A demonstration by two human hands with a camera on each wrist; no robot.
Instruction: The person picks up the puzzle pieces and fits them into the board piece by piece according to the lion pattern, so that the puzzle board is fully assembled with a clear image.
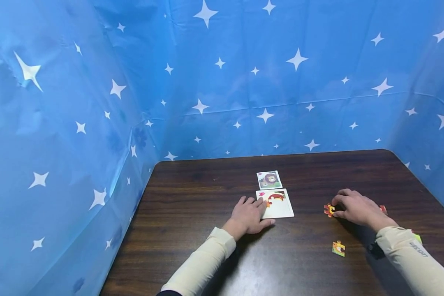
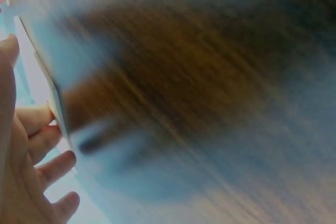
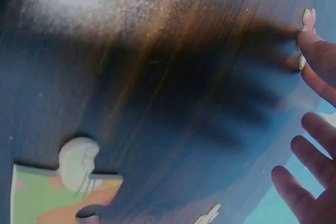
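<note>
My left hand (image 1: 247,216) lies with fingers extended at the left edge of a white puzzle board (image 1: 279,209). Part of a red and orange picture fills the board's upper portion. In the left wrist view the fingertips meet the board's edge (image 2: 55,95). Over on the right, my right hand (image 1: 357,209) pinches a red and orange puzzle piece (image 1: 329,210) at its right side between thumb and index finger. The right wrist view shows this piece (image 3: 308,20) partly hidden by the thumb, with the other fingers spread apart.
A small lion picture card (image 1: 269,180) lies just beyond the board. One loose puzzle piece (image 1: 338,248) is nearer the front. A red piece (image 1: 383,209) and a green piece (image 1: 417,238) show partly behind the right arm. Blue starry cloth (image 1: 237,82) surrounds the brown table (image 1: 192,189).
</note>
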